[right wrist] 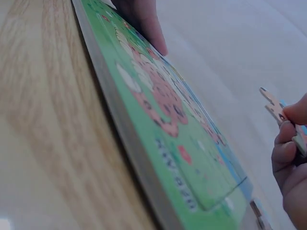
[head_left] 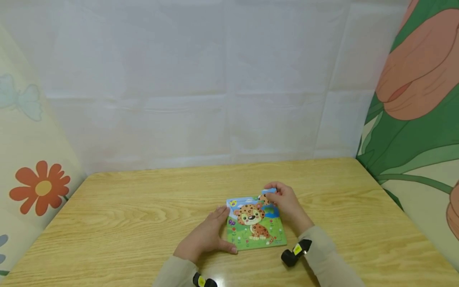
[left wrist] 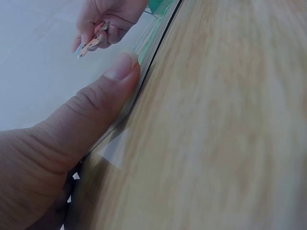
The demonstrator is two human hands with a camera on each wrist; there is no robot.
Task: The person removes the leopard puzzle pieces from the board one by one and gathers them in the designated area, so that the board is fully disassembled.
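A square jigsaw puzzle board (head_left: 255, 223) with a spotted leopard cub on green grass lies flat on the table. My left hand (head_left: 206, 236) rests at its left side, thumb fairly straight against the near edge and fingers extended along the left edge. In the left wrist view, the left thumb (left wrist: 103, 91) touches the board's edge. At the far right corner, my right hand (head_left: 289, 205) pinches a spotted puzzle piece (right wrist: 274, 106) between thumb and fingers, held above the board. Whether more than one piece is in that grip, I cannot tell.
The wooden table (head_left: 136, 223) extends around the board. A white cloth (head_left: 179, 83) hangs behind its far edge. Flower-patterned panels (head_left: 43, 187) stand at both sides. Small black devices (head_left: 296, 253) are strapped to both wrists over the sleeves.
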